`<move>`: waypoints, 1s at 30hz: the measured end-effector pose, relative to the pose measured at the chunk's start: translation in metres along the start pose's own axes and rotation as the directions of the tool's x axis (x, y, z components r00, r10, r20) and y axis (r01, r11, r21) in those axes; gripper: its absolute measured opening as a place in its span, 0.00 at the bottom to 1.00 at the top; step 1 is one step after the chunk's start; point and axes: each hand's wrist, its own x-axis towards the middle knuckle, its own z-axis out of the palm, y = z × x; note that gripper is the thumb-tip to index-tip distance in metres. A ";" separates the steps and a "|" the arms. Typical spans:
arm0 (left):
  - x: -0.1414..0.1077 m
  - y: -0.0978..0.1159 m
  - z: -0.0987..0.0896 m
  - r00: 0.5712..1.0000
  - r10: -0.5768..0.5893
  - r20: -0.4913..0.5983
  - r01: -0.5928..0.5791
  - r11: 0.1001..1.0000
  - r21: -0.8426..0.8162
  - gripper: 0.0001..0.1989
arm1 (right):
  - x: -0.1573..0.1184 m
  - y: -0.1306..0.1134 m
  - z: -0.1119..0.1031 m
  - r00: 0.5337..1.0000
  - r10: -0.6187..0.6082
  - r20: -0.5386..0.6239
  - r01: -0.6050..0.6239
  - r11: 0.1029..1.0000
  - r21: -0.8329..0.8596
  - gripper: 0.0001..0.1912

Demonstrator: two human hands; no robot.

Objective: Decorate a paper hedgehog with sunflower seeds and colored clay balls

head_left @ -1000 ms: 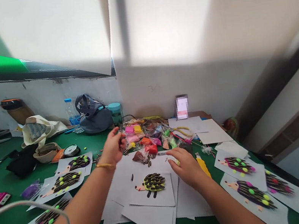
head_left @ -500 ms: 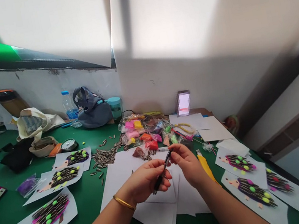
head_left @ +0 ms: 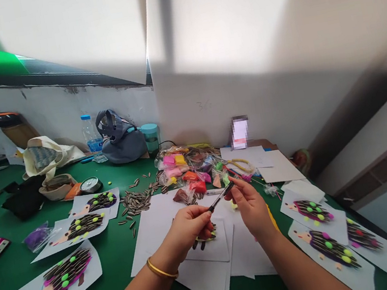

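Observation:
A slim pen (head_left: 221, 199), dark at both ends with a paler middle, stretches between my two hands above the paper. My left hand (head_left: 192, 225), with a gold bangle at the wrist, is closed on its lower end. My right hand (head_left: 249, 205) pinches the dark upper end between thumb and fingers; whether a cap there is coming apart cannot be made out. Beneath my left hand, a small white sheet (head_left: 212, 254) carries a seed-covered hedgehog picture (head_left: 200, 243), partly hidden by the fingers. Larger white sheets (head_left: 152, 232) lie under it.
Sunflower seeds (head_left: 138, 201) are heaped behind the paper, near bagged coloured clay (head_left: 178, 165). Finished hedgehog pictures lie left (head_left: 68, 274) and right (head_left: 327, 246). A yellow cutter (head_left: 274, 218) is partly behind my right hand. A phone (head_left: 240, 133) leans on the wall.
The pen has tilted flatter and more of its pale middle shows between my hands. My right hand has shifted right, and the hedgehog picture below is now partly visible.

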 end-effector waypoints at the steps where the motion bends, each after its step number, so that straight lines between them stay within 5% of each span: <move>1: 0.000 0.000 0.002 1.000 0.009 -0.019 -0.008 1.000 0.022 0.14 | 0.000 0.000 -0.001 1.000 -0.015 -0.010 0.015 1.000 -0.019 0.21; 5: 0.002 -0.004 0.005 0.996 0.066 -0.054 -0.059 0.992 0.114 0.13 | 0.001 0.003 0.000 0.999 0.019 -0.037 -0.016 0.996 0.088 0.18; 10: 0.010 -0.012 -0.002 0.943 0.325 -0.069 -0.280 0.890 0.360 0.14 | 0.004 0.007 0.005 0.978 0.192 0.083 -0.209 0.898 0.388 0.22; 18: 0.017 -0.007 -0.019 0.921 0.328 -0.210 -0.289 0.937 0.195 0.13 | 0.025 0.016 -0.015 0.954 0.300 -0.026 -0.245 0.823 0.512 0.19; 21: 0.015 0.000 -0.023 0.896 0.354 -0.268 -0.300 0.928 0.221 0.08 | 0.028 0.019 -0.022 0.970 0.231 -0.080 -0.179 0.893 0.413 0.17; 25: 0.015 0.003 -0.027 0.903 0.313 -0.294 -0.286 0.949 0.132 0.09 | 0.024 0.019 -0.025 0.997 0.077 -0.032 -0.075 0.994 0.078 0.13; 30: 0.017 -0.001 -0.030 0.953 0.188 -0.236 -0.216 0.972 -0.097 0.12 | 0.017 0.013 -0.020 0.989 -0.111 0.094 0.132 0.958 -0.255 0.06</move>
